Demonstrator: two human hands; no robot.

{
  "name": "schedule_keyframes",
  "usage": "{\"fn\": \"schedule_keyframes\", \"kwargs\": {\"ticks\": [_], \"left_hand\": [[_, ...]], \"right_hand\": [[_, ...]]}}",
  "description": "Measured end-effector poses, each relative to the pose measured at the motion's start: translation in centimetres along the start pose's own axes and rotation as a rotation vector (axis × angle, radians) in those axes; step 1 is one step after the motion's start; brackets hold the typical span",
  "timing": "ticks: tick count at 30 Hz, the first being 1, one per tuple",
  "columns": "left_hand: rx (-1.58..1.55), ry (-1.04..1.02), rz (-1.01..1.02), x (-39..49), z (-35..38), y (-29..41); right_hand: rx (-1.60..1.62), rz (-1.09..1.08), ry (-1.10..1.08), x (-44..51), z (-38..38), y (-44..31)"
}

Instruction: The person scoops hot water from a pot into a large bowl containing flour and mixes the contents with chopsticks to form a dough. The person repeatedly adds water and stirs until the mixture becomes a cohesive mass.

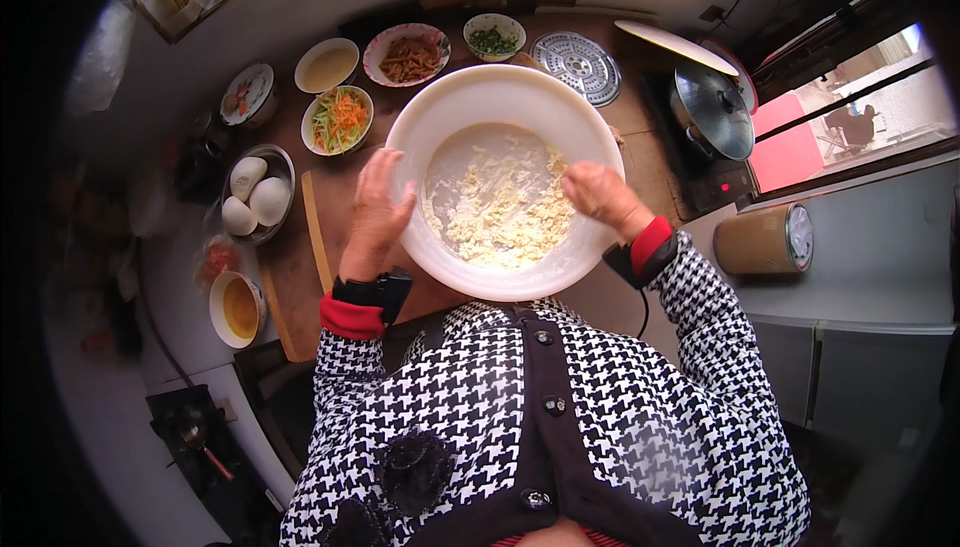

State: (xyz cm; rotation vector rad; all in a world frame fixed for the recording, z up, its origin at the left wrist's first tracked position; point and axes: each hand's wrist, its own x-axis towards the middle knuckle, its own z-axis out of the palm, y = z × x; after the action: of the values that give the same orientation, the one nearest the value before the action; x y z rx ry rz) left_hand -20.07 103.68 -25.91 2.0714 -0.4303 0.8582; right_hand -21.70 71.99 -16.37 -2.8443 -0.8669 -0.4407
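Observation:
In front of me, a large white plastic basin (pixel 501 93) rests partly over the wooden table. Loose, crumbly dough (pixel 510 224) lies on its bottom with some dry flour. My left hand (pixel 381 202) touches the basin's left rim, with the thumb and fingers apart. Over the right side of the basin is my right hand (pixel 604 196), its fingers curled in beside the dough; whether anything is between them cannot be made out.
Bowls of shredded vegetables (pixel 337 121), chopped greens (pixel 493 38) and meat strips (pixel 409 58) stand behind. Dough balls (pixel 268 200) fill a metal bowl at left. At right, a lidded pot (pixel 712 112) sits on a cooktop, near a steamer plate (pixel 576 67).

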Motion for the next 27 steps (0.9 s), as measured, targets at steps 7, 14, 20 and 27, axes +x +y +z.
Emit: {"fn": "schedule_keyframes", "kwargs": {"ticks": [7,14,20,27], "left_hand": [[0.091,-0.057,0.245,0.3,0.8,2.4],[-0.007,-0.180,0.238,-0.1,1.3,3.4],[0.028,-0.223,0.238,0.1,1.4,3.9],[0.056,-0.190,0.230,0.1,1.4,4.1]], "right_hand": [[0.449,-0.096,-0.103,-4.1,0.7,-7.4],[0.719,0.654,-0.139,-2.1,-1.0,0.4],[0.229,0.108,0.106,-1.6,-2.6,2.8],[0.690,-0.117,-0.024,-1.5,2.9,-9.2]]}}
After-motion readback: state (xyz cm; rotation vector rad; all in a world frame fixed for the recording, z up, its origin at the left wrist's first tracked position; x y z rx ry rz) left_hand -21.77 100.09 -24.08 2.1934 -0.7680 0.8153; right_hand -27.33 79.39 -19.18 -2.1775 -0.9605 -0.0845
